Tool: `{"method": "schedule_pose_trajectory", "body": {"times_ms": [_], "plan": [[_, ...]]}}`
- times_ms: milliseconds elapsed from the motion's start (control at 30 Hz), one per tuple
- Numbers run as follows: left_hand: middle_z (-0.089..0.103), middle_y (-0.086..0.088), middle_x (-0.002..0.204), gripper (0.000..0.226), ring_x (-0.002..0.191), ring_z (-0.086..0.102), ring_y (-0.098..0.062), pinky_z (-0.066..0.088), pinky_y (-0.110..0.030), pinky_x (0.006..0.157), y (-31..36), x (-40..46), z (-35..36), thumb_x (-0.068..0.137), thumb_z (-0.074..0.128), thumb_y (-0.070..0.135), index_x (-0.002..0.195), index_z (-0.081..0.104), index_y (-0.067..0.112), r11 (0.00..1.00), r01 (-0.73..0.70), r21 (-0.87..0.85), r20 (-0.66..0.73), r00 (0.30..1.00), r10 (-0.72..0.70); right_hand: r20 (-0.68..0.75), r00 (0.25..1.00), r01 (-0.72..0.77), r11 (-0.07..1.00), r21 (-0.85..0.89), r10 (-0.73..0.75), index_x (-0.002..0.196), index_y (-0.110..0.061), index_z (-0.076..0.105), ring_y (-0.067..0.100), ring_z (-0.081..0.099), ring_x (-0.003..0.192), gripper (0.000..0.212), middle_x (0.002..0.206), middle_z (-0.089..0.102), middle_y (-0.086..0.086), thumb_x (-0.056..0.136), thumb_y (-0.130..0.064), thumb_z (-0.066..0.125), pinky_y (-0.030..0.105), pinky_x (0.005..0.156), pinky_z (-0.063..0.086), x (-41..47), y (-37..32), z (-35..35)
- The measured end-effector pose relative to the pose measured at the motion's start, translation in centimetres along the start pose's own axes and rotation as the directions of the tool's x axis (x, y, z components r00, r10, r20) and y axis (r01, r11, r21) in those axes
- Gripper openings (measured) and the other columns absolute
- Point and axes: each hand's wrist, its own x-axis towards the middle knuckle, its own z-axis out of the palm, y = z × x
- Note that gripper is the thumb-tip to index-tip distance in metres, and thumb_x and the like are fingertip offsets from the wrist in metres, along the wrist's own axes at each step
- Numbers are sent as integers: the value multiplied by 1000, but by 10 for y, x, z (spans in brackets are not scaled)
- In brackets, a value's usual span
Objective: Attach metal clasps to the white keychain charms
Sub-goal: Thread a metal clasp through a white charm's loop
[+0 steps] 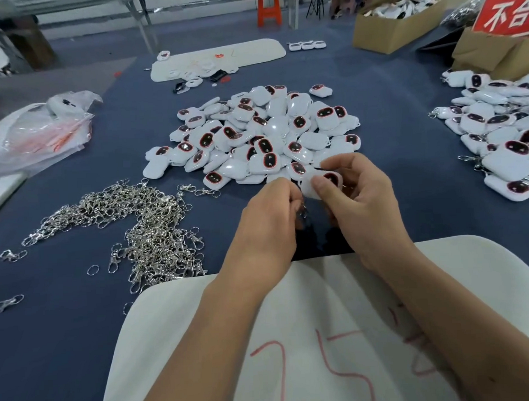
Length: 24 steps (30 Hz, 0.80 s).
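The white charm (318,184) is being held just above the near edge of the central charm pile (260,137), pinched between the thumb and fingers of the right hand (360,202), probably so its loop end is facing the other hand. The left hand (272,209) is curling its fingers round a metal clasp (302,211), only a glint of which is showing, right beside the charm; I judge the clasp is being worked onto the loop. Left of the pile, the loose clasps (143,223) are lying in a heap within easy reach. Right of the pile, a second heap of charms (503,135) with clasps showing is sitting. Nearer than the pile, a white board (293,335) is lying under both forearms; nothing is blocking the hands
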Motion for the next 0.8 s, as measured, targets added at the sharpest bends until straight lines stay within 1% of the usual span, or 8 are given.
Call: {"method": "schedule_pose_trajectory", "body": {"times_ms": [33,100,133,233,300,367,433,800], "plan": [[61,1,83,16,78,60,-25,52,-51,73,0,0,0,101,47,9,90,53,20,1000,-2,1,12,1000,2,-23,1000,17,1000,-26,-17,97,-25,71,3,55,66,2,73,65,-7,99,-23,70,20,65,46,0,-1,0],[61,1,83,17,78,60,-24,53,-50,73,2,-1,-1,101,46,8,91,53,20,1000,-11,11,43,999,11,-52,997,47,997,-53,-50,88,-22,71,7,49,64,14,73,64,4,100,-24,66,19,58,41,0,-1,0],[61,1,83,18,78,60,-23,53,-50,72,3,-1,-1,101,45,8,91,53,20,1000,-14,16,60,998,13,-57,997,51,997,-57,-54,85,-21,70,8,47,62,17,71,63,6,100,-24,64,20,56,39,-1,-2,1],[60,1,83,17,78,59,-22,53,-49,71,5,-2,-2,101,44,9,91,53,20,1000,-21,14,96,995,20,-51,998,36,996,-78,-40,79,-21,64,2,45,57,22,62,59,-9,100,-23,63,14,54,36,-1,-3,2],[60,0,83,16,78,59,-22,53,-49,71,6,-3,-2,101,44,8,92,53,17,999,-36,20,103,994,33,-35,999,26,994,-103,-29,77,-20,61,3,44,55,23,60,56,-14,100,-20,62,12,51,34,0,-3,3],[60,-1,84,15,79,59,-23,52,-49,72,6,-3,-2,101,44,8,93,54,15,999,-43,22,103,994,41,-16,1000,22,991,-130,-25,76,-20,60,4,40,53,24,58,54,-14,99,-17,59,13,49,32,0,-3,3],[60,0,84,15,79,59,-23,52,-49,72,5,-3,-2,102,44,9,93,54,16,999,-43,23,96,995,41,-8,1000,18,988,-156,-20,75,-21,59,5,39,53,23,59,53,-14,98,-16,58,15,49,33,0,-3,4],[59,2,85,15,82,58,-25,52,-51,73,6,-4,-2,102,43,10,93,53,18,998,-46,44,87,995,42,-9,1000,6,989,-145,-8,75,-19,60,5,37,52,22,57,51,-11,97,-16,58,15,47,32,0,-4,3]]}}
